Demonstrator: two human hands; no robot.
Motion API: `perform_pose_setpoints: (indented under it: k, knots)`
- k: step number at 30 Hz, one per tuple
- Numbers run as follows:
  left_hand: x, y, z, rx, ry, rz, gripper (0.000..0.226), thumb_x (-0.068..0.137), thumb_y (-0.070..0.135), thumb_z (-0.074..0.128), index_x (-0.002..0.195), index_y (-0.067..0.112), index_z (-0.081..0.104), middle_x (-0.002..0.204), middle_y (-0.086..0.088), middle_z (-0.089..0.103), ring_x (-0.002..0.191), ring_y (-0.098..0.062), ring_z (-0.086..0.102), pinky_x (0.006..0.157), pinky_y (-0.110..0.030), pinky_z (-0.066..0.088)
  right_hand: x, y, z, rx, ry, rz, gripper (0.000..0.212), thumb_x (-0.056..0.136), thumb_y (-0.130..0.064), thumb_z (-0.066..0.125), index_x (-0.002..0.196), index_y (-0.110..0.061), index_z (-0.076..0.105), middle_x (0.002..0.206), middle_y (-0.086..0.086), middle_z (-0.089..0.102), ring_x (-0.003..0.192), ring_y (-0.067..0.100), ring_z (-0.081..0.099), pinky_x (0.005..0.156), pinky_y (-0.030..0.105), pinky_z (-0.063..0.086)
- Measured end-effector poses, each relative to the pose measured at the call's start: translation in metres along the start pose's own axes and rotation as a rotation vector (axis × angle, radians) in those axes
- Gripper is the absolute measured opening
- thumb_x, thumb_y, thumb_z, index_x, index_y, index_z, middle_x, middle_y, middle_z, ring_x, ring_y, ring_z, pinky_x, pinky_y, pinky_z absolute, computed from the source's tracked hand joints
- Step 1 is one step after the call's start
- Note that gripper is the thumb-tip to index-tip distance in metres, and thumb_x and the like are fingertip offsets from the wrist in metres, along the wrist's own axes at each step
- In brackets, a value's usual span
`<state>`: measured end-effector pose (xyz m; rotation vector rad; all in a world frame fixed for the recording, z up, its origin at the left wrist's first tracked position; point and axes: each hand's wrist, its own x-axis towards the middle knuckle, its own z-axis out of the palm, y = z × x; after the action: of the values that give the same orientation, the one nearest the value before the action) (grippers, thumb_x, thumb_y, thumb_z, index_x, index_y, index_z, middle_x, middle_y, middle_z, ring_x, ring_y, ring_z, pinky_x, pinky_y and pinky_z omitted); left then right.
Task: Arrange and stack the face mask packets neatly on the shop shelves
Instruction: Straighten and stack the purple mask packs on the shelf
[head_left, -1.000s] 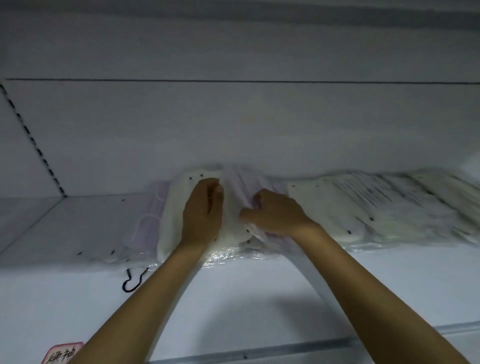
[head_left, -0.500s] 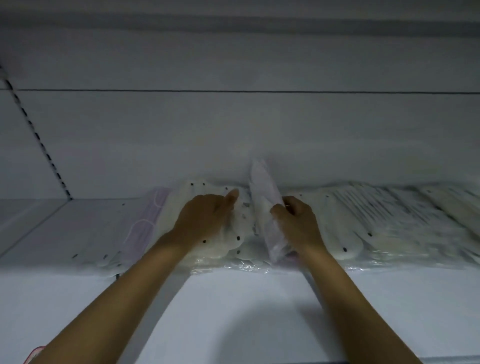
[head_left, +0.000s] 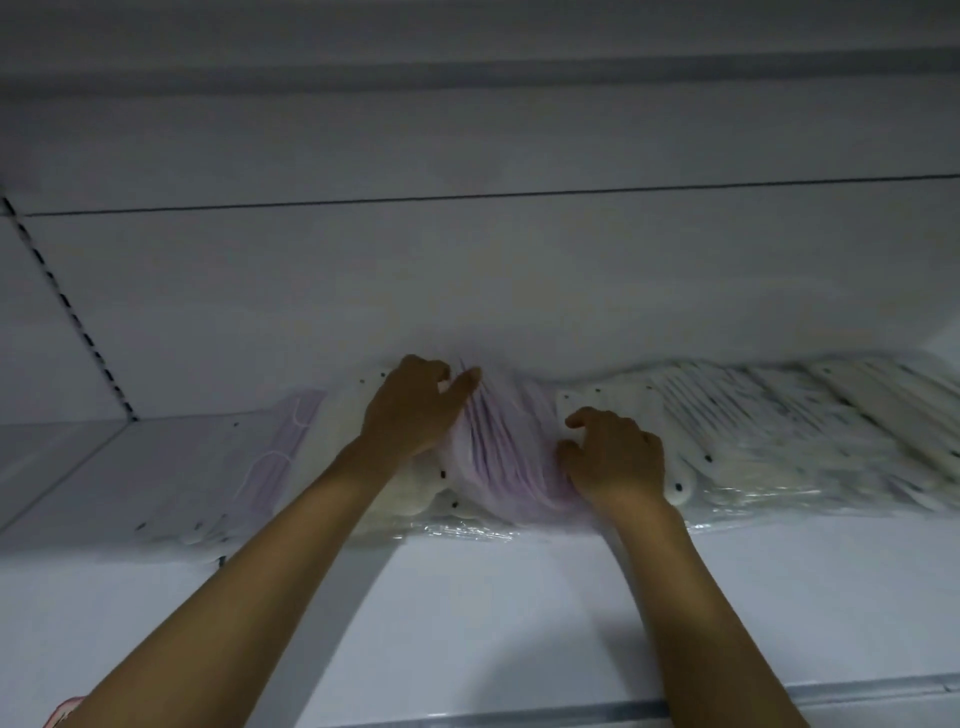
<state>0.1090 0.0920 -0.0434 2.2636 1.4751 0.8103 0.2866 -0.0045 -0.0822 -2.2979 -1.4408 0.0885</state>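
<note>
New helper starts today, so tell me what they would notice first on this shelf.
The two bare arms reaching in, with the left hand and right hand on either side of a purple mask packet at the middle of the shelf. Next, the row of white mask packets overlapping to the right.

2 hands on the shelf (head_left: 519, 613): left hand (head_left: 410, 415) & right hand (head_left: 613, 457), 1 purple mask packet (head_left: 498, 457) between them. 1 more purple packet (head_left: 280, 452) lies flat at left, so 2 purple seen. White packets (head_left: 779, 431) overlap in a blurred row on the right, too many & too smeared to count exactly
</note>
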Motion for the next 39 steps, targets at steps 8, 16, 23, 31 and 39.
perform_pose_setpoints:
  k: [8,16,23,31,39]
  knots:
    - [-0.005,-0.014,0.000,-0.400,-0.119,-0.105,0.036,0.076,0.033,0.056,0.102,0.010,0.067,0.087,-0.015,0.069,0.085,-0.036,0.067,0.081,-0.053,0.055,0.001,0.007,-0.004,0.009,0.134,-0.030,0.030,0.093,-0.021,0.047,0.115,-0.034,0.062,0.128,-0.008,0.057,0.129,0.015,0.042,0.117,0.043,0.007]
    - [-0.018,-0.037,0.011,-0.265,0.081,-0.061,0.058,0.085,0.016,0.069,0.138,0.018,0.044,0.059,-0.001,0.051,0.057,-0.011,0.049,0.056,-0.014,0.036,0.000,0.010,-0.002,-0.187,-0.038,0.051,0.033,0.098,-0.029,0.039,0.122,-0.032,0.061,0.147,-0.001,0.039,0.144,0.020,0.021,0.116,0.060,0.000]
    - [-0.023,-0.040,0.019,-0.182,0.195,-0.020,0.042,0.086,0.022,0.070,0.124,0.008,0.061,0.064,0.007,0.050,0.073,-0.018,0.052,0.065,-0.020,0.026,0.002,0.013,-0.009,-0.228,0.037,0.110,0.036,0.097,-0.027,0.042,0.131,-0.025,0.055,0.155,0.004,0.028,0.147,0.021,0.012,0.116,0.056,-0.004]
    - [-0.012,-0.030,0.014,-0.154,0.043,-0.149,0.043,0.096,0.040,0.052,0.079,0.003,0.068,0.070,-0.010,0.062,0.073,-0.028,0.058,0.058,-0.032,0.032,-0.020,-0.035,0.016,0.095,-0.058,-0.150,0.060,0.089,-0.072,0.031,0.076,-0.019,0.055,0.078,0.002,0.063,0.079,0.025,0.060,0.065,0.030,0.035]
    - [-0.002,0.011,-0.003,-0.268,-0.245,-0.099,0.043,0.102,0.036,0.038,0.101,0.010,0.072,0.128,-0.015,0.061,0.127,-0.026,0.048,0.104,-0.030,0.033,-0.001,-0.044,-0.012,0.069,-0.317,-0.118,0.052,0.077,-0.062,0.059,0.098,-0.014,0.060,0.092,0.004,0.065,0.090,0.025,0.063,0.064,0.030,0.037]
